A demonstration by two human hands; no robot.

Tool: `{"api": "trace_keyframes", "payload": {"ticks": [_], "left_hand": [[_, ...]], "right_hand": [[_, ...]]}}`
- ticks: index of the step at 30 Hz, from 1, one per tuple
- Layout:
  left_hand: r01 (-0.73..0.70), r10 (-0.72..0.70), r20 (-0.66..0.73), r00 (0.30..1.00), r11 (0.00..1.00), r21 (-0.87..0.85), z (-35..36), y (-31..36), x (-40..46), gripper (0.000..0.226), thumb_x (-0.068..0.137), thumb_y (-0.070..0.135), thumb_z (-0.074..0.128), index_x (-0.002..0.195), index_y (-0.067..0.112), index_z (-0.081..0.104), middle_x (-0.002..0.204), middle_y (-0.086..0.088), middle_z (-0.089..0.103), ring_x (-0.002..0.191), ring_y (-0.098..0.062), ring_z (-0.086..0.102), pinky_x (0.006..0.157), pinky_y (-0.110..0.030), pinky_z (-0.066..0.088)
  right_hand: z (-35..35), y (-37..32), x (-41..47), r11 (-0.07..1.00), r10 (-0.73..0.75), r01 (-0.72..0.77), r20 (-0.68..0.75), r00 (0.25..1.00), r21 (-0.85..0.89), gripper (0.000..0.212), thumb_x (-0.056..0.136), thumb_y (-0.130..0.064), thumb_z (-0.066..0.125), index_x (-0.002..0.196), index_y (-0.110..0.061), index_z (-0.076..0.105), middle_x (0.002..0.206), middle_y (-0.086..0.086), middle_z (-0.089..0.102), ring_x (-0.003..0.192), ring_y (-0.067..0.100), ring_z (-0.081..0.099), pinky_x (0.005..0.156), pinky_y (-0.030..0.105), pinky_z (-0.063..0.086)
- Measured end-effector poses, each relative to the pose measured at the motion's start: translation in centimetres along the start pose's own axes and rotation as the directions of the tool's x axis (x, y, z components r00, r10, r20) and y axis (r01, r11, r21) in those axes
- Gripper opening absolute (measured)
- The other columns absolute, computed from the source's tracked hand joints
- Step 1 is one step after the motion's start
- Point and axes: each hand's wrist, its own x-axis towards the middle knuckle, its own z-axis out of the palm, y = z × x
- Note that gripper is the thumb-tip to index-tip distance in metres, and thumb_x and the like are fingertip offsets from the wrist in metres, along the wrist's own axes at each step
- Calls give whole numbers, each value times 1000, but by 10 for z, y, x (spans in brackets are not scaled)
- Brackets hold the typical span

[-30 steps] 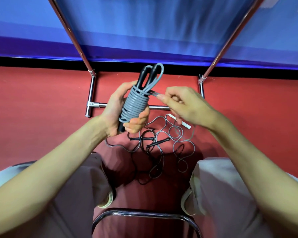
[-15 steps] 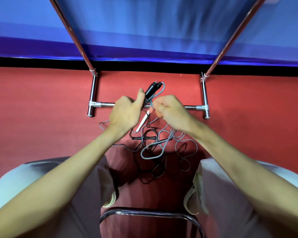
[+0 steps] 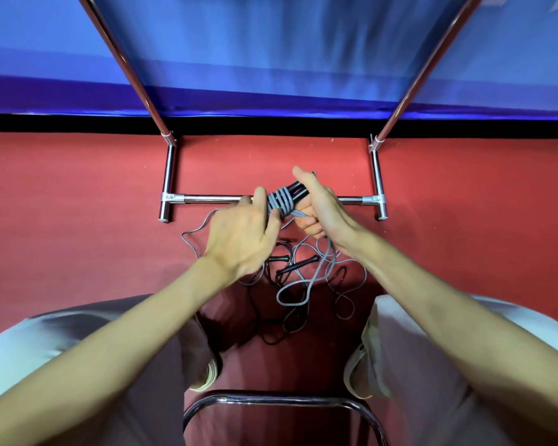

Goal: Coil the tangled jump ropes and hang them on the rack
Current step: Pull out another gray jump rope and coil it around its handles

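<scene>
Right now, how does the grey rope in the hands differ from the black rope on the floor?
The grey rope is partly wound in tight turns around its black handles, held up by both hands; the black rope lies loose and tangled on the red floor, untouched. The grey rope looks thicker than the black rope. Both have black handles.

Glossy chrome metal rack [image 3: 213, 198], matt red carpet floor [image 3: 78, 194], smooth grey rope [image 3: 281, 204]

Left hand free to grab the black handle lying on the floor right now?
Probably not yet. The left hand is gripping the grey rope bundle together with the right hand. The black handle lies uncovered on the red floor just below the left wrist, so letting go would open the way.
</scene>
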Motion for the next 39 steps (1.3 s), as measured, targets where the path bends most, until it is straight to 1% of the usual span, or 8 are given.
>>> {"api": "trace_keyframes", "payload": {"ticks": [6,9,12,15,18,23,33,39], "left_hand": [[-87,99,-116,988,991,104,1,-6,3,50,90,60,38,88,11,49,70,-8,60,58,-32,60,48,-28,26],[54,-66,-51,996,975,-213,-10,-5,11,58,75,69,57,84,13,42,63,-5,60,57,-32,58,49,-36,38],[489,-144,484,863,478,-730,-33,1,20,62,65,69,67,89,12,60,66,-8,66,54,-26,60,57,-41,50],[773,16,775,632,56,-632,-43,4,20,72,76,76,44,70,8,68,66,-21,62,49,-27,56,45,-27,46],[775,-1,775,631,22,-631,-40,10,20,76,83,78,31,61,10,57,48,-10,44,31,-13,29,38,-15,15],[794,-97,789,607,52,-605,-38,16,22,71,84,75,35,56,12,49,44,-5,37,27,-9,18,37,-9,13],[674,-345,596,725,179,-716,-32,6,27,54,83,67,41,64,20,57,55,-9,48,36,-15,28,41,-13,20],[634,-479,474,739,256,-729,-30,0,25,53,84,61,51,60,14,54,53,-12,48,36,-17,29,40,-15,18]], "right_hand": [[-2,5,11,997,-66,73,-146,987,41,49,97,-45,52,58,-24,31,45,-7,27,35,6,21,35,17,18],[-6,-4,11,984,-165,170,-91,982,49,48,98,-37,53,58,-23,30,45,-8,22,38,5,18,37,16,17],[-9,-7,8,964,-261,262,-41,965,41,47,99,-29,53,56,-19,34,46,-9,22,41,6,18,39,16,17],[-6,-5,7,950,-309,310,-16,951,48,42,98,-28,54,61,-14,39,48,-9,22,42,6,19,40,16,17],[6,-2,8,932,-358,362,-135,924,6,49,98,-27,54,55,-21,33,44,-14,24,40,4,21,41,16,20],[28,12,12,925,-357,379,-338,871,-1,52,99,-29,52,52,-21,31,43,-14,27,44,8,26,47,25,22],[-13,-8,23,958,-254,250,-13,967,-141,57,99,-44,33,76,-1,62,53,7,46,40,12,36,38,19,29],[-28,-10,18,891,-204,235,119,972,-388,27,89,-1,53,65,-11,62,41,-9,45,35,4,36,38,16,30]]}}
